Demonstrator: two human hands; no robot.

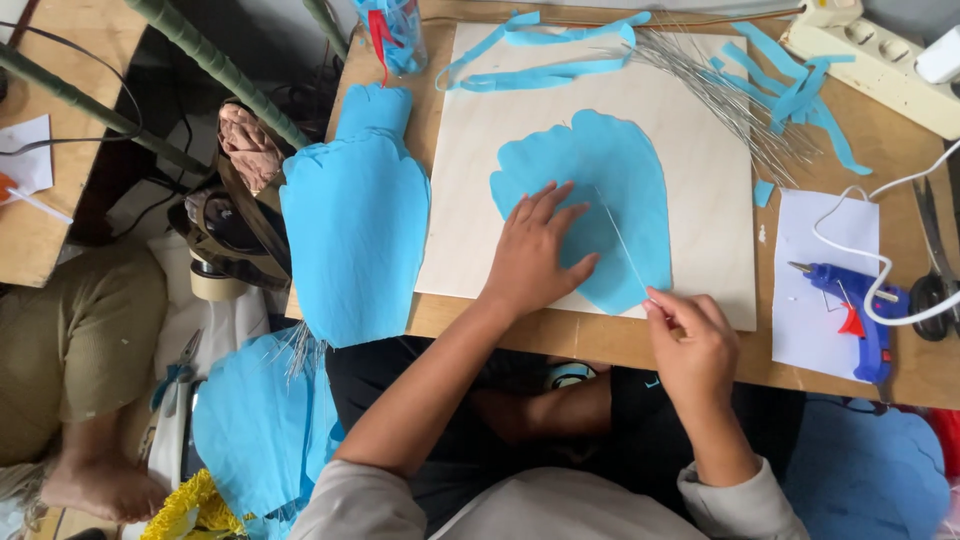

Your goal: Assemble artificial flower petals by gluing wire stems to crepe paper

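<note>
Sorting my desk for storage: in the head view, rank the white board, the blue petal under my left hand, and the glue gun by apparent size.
1. White board
2. Blue petal
3. Glue gun

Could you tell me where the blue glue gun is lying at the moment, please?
In the head view, the blue glue gun lies on a white sheet at the table's right side, just right of the right hand and left of the scissors.
</note>
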